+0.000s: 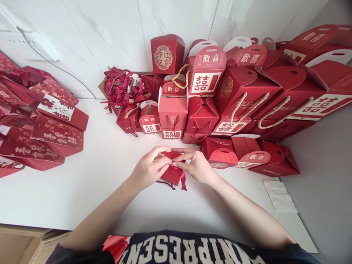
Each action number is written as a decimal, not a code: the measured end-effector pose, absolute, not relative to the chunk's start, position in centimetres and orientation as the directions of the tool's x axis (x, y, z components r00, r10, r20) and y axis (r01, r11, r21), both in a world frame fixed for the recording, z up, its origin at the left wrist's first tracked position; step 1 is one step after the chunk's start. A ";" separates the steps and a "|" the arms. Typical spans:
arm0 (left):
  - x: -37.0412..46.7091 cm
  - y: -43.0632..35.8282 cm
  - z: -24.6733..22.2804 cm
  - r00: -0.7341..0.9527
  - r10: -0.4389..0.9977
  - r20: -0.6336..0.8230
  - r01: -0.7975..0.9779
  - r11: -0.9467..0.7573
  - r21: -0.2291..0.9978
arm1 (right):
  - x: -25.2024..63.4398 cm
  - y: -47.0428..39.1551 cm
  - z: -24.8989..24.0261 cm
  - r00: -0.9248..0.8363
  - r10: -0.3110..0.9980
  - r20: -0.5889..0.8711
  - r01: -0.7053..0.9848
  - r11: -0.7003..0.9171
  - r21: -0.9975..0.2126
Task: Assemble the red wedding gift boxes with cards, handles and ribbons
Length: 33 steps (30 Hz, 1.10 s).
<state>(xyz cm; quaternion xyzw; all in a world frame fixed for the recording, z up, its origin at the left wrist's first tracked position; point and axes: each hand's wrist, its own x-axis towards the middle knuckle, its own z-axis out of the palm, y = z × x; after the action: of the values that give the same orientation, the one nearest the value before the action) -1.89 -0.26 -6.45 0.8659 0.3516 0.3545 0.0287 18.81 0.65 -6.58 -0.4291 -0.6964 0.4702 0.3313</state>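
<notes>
Pinching ribbon (pixel 183 180) between thumb and fingers of both left grip (pixel 150 168) and right grip (pixel 197 167), with the tips close together; cannot tell the exact share of ribbon in each, owing to the fingers in front. Reaching over a white desk (pixel 96 165), facing stacks of red gift boxes (pixel 253 86) along the back and right. Flanked on the left by another pile of red boxes (pixel 41 126), with a heap of loose ribbons (pixel 125 87) further back. Bent to a small red box (pixel 172 177), seemingly resting on the desk under the fingers, just on the near side of the stacks.

Probably adjusting the ribbon, to judge by the close pinch. Best to steady the small box with the spare fingers, draw the ribbon evenly and lay it flat, without twists. Pull gently, for fear of creasing the walls. Mind the dark red cord (pixel 168 184) at the near edge, and guide the hanging ribbon tail clear of it.
</notes>
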 end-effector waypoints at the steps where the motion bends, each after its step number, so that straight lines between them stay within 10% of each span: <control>1: -1.9 -0.2 -6.2 0.481 0.652 0.586 0.623 -0.725 0.295 | 18.7 0.6 -6.7 -0.384 0.922 0.047 0.280 0.164 -0.946; 6: -2.1 -0.4 -4.8 0.366 0.784 0.502 0.814 -0.531 0.235 | 18.7 0.4 -7.1 -0.330 0.942 0.054 0.276 0.151 -0.949; 12: -2.4 -0.7 -3.9 0.388 0.889 0.242 0.711 -0.456 0.536 | 18.9 0.4 -7.0 -0.365 0.926 0.102 0.298 0.220 -0.929; 25: -2.8 -1.6 -3.8 0.305 0.903 0.303 0.765 -0.421 0.487 | 19.0 0.3 -6.6 -0.386 0.918 0.094 0.328 0.232 -0.916; 33: -2.6 -1.3 -4.0 0.299 0.937 0.178 0.646 -0.336 0.685 | 19.0 0.2 -6.4 -0.401 0.911 0.096 0.332 0.243 -0.912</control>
<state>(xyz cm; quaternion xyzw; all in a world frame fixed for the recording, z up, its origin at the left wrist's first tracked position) -2.56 -1.29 -4.04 0.7652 0.5173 0.2875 0.2534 18.98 0.23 -6.39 -0.4348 -0.7147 0.4355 0.3323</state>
